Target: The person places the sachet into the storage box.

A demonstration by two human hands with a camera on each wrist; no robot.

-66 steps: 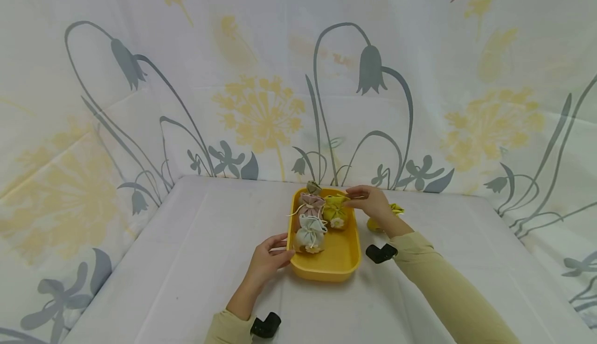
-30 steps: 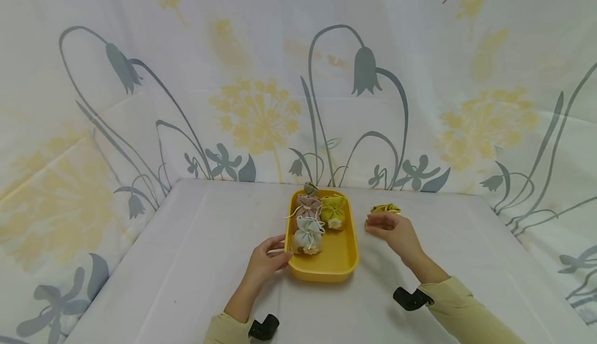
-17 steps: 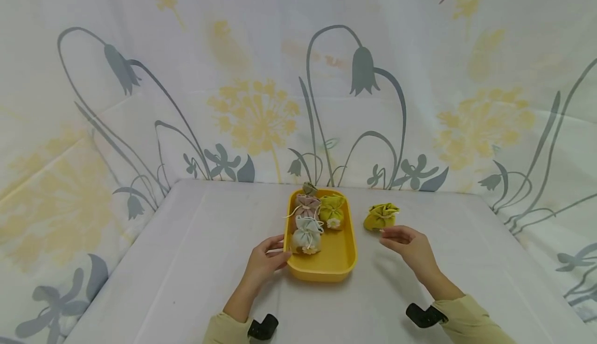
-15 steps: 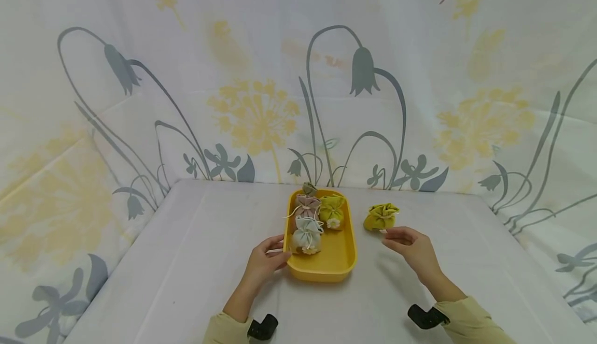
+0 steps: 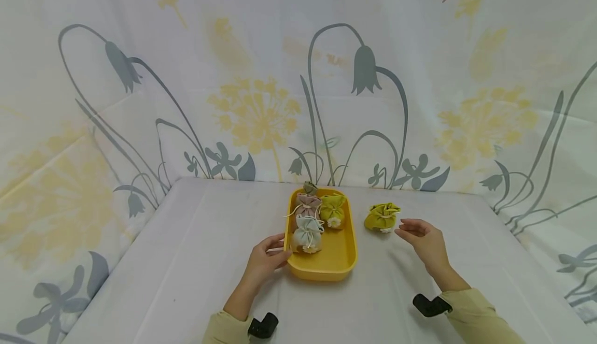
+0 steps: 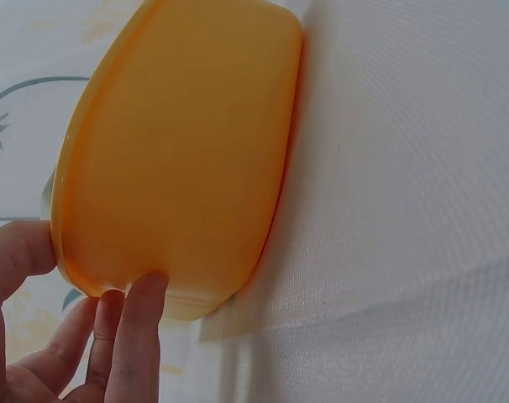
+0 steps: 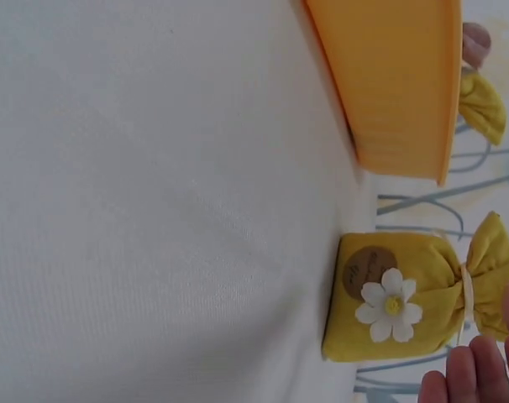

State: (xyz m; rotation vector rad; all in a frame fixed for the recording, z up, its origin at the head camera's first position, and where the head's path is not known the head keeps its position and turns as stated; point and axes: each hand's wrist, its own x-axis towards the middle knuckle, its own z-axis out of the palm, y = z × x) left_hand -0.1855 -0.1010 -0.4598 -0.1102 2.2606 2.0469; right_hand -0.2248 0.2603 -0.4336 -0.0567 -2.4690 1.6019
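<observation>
In yellow tray (image 5: 346, 253): four pouches (image 5: 308, 233) | left grip (image 5: 265, 260) holds tray rim | right grip (image 5: 426, 241) relaxed, empty

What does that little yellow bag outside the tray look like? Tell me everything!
The yellow bag looks like soft cloth, plump, gathered at the neck with a pale cord so its top ruffles out. On its front sit a round brown label and a white daisy with a yellow centre. It rests on the white table, right of the tray and apart from it. The right hand is just beside it, fingertips near the ruffled top; no touch is visible.
</observation>
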